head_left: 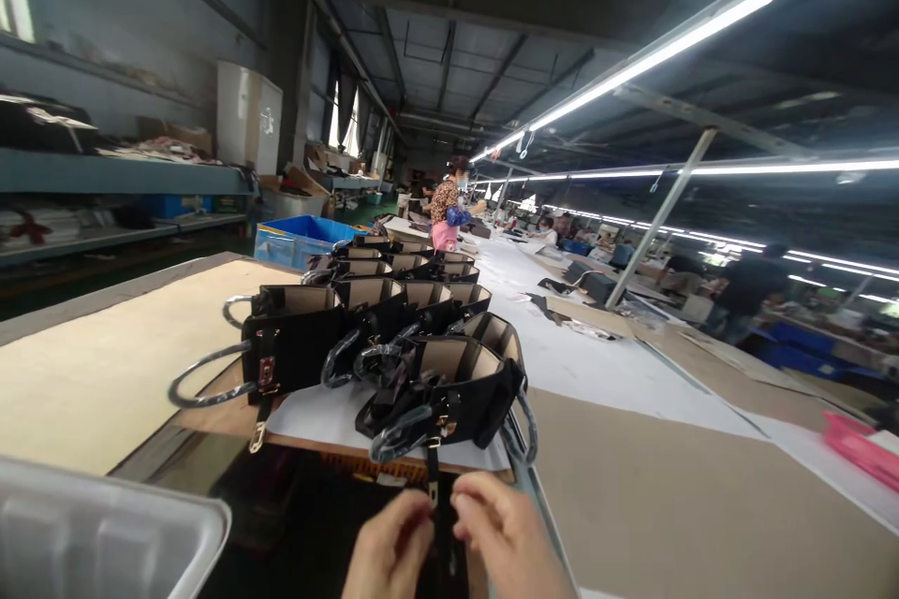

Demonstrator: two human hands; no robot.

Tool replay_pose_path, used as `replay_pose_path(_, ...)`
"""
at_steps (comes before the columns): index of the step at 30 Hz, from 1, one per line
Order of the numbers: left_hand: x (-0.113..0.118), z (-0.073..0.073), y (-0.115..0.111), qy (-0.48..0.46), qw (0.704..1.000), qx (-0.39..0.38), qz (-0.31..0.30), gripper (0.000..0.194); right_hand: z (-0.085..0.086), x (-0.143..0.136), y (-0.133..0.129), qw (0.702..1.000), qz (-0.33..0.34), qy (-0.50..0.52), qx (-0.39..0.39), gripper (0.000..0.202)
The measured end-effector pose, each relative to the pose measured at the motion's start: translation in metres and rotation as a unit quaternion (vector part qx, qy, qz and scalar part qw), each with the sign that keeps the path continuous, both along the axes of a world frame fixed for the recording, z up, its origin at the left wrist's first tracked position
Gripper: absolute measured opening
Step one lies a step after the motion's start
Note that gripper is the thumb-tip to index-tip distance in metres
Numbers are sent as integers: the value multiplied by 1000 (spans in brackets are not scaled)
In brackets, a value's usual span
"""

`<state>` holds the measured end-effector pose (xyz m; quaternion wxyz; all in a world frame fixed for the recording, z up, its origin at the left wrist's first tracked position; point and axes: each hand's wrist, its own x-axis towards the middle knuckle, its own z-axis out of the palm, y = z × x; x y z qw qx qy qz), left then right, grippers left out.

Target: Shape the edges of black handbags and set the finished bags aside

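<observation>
A black handbag (470, 393) stands open at the near end of a group of similar bags, its beige lining showing and its handles wrapped in clear plastic. From its front a black strap (434, 466) with a metal buckle hangs down over the table edge. My left hand (393, 538) is curled with thumb and fingers pinched at the left side of this strap. My right hand (506, 529) pinches at the strap's right side, close to the left fingertips. What lies exactly between the fingertips is partly hidden.
Another black handbag (291, 337) stands to the left, its strap hanging down. A grey plastic tray (112, 524) fills the lower left corner. Beyond the bags are a blue bin (302, 239) and a person (448, 206). A pink basket (861, 449) is at right.
</observation>
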<state>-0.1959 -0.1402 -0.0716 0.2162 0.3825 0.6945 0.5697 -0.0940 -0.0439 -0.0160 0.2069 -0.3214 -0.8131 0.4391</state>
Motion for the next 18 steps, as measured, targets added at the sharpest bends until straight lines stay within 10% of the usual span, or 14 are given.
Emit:
replay_pose_path(5,-44,-3,21,247,948,-48,197,36,-24,8,46,995,-43,2,-92,40)
replay_pose_path(9,-54,-11,34,250,947,-139,142,26,-43,-18,36,986,-39,28,-161,50)
replay_pose_path(18,-3,-12,30,142,986,-85,27,24,-49,-53,45,986,29,49,-159,42)
